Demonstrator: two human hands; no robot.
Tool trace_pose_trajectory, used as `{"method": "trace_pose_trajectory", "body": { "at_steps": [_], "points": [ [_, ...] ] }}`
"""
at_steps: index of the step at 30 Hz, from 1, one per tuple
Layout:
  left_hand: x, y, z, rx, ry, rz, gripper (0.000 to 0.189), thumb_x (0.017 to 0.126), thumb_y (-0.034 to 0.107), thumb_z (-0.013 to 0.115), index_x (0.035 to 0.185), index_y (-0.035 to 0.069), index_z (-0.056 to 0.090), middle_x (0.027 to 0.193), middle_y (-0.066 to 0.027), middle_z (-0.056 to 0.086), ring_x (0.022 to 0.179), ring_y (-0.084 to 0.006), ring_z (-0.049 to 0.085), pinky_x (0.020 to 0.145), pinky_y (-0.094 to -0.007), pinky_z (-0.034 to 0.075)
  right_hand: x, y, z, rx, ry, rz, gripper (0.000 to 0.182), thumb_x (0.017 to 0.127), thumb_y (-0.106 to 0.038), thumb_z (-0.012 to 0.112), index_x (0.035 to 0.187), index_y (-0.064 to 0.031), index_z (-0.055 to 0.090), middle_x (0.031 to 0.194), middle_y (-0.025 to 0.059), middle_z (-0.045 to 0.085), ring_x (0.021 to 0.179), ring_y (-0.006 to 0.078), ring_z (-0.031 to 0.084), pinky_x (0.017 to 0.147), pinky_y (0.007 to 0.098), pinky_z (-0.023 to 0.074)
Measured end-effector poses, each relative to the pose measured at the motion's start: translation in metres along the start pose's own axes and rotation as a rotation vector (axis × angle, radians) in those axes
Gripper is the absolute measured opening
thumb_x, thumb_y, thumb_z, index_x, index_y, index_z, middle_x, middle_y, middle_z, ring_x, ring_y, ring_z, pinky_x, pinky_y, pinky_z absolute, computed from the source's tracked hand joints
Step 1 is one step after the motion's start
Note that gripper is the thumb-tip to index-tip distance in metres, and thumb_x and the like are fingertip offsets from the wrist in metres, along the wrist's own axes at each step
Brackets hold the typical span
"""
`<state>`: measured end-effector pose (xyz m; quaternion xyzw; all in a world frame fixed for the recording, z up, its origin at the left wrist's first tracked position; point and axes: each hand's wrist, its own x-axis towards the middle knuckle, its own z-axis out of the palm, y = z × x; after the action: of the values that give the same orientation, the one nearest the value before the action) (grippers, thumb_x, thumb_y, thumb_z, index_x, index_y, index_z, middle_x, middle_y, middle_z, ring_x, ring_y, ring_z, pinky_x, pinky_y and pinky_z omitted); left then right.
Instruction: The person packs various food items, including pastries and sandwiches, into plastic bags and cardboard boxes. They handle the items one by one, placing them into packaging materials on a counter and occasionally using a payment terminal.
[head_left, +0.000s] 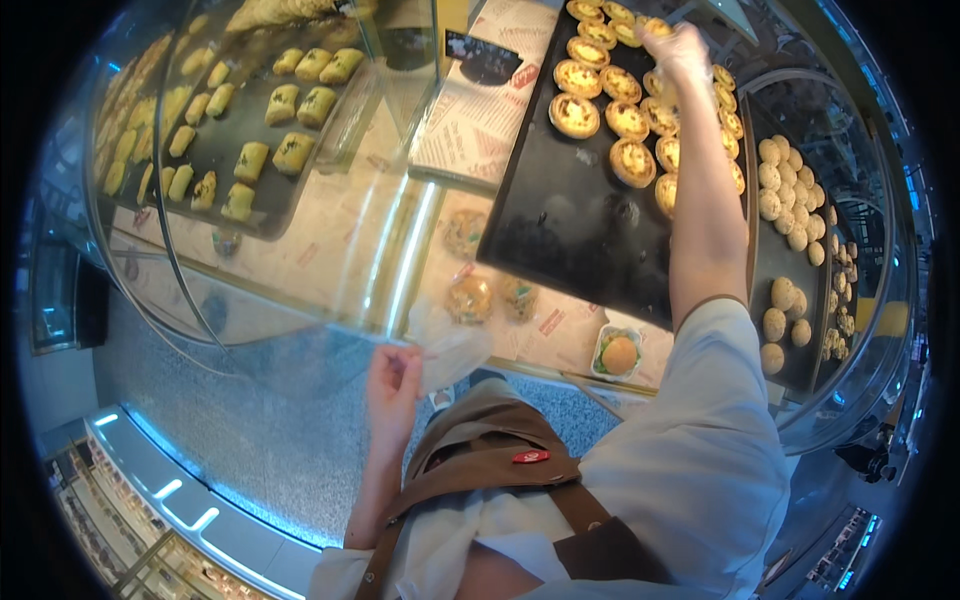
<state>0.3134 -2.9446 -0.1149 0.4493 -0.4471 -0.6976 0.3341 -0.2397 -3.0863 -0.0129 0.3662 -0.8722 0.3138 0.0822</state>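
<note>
My left hand (394, 382) pinches a thin, translucent plastic bag (454, 352), which hangs in front of my apron. My right hand (679, 56) wears a clear plastic glove and reaches to the far part of a black baking tray (562, 217). Rows of egg tarts (587, 52) with browned tops cover that part of the tray. The gloved fingers are at one egg tart (658, 28); blur hides whether they grip it. My right forearm covers some of the tarts behind it.
Rolled pastries (281, 105) lie on a tray at left behind curved glass (161, 150). Round bread balls (784, 180) fill a tray at right. Below the tart tray are a small burger (619, 354) in a paper box and wrapped buns (469, 298).
</note>
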Motion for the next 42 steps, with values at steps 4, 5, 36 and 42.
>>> {"method": "trace_pose_trajectory", "body": {
  "at_steps": [4,5,36,42],
  "points": [
    [0.005,-0.04,-0.006,0.027,-0.134,-0.072,0.009,0.096,0.003,0.052,0.093,0.007,0.045,0.103,-0.0109,0.065,0.059,-0.0033,0.043,0.053,-0.0177,0.036,-0.102,-0.07,-0.098,0.952,-0.024,-0.242,0.012,0.089,-0.022,0.066,0.085,-0.0109,0.066,0.084,-0.0029,0.063,0.08,0.0074,0.06,0.073,0.0244,0.0486],
    [0.003,-0.049,-0.008,0.044,-0.171,-0.099,0.009,0.096,0.004,0.052,0.093,0.007,0.045,0.103,-0.0109,0.065,0.059,-0.0034,0.043,0.052,-0.018,0.037,-0.171,-0.127,-0.116,1.128,0.259,0.132,0.009,0.086,-0.015,0.065,0.085,-0.0069,0.066,0.081,0.0017,0.065,0.082,0.017,0.064,0.074,0.0303,0.0516],
    [0.087,-0.36,0.119,0.596,-0.738,0.233,0.011,0.088,0.013,0.061,0.092,0.007,0.053,0.085,-0.0108,0.058,0.068,-0.0256,0.056,0.064,-0.0359,0.045,-0.61,0.139,0.142,0.155,-0.415,0.387,0.036,0.089,-0.015,0.06,0.12,-0.0001,0.052,0.12,0.0239,0.053,0.114,0.0384,0.051,0.092,0.044,0.0458],
    [0.087,-0.346,0.135,0.611,-0.812,0.245,0.011,0.087,0.01,0.064,0.088,0.006,0.054,0.07,-0.0047,0.053,0.057,-0.012,0.051,0.051,-0.0281,0.04,-0.605,0.138,0.136,0.756,-0.197,0.469,0.041,0.094,-0.02,0.055,0.129,-0.0005,0.048,0.113,0.0222,0.058,0.107,0.0316,0.059,0.09,0.0404,0.0471]
  ]
}}
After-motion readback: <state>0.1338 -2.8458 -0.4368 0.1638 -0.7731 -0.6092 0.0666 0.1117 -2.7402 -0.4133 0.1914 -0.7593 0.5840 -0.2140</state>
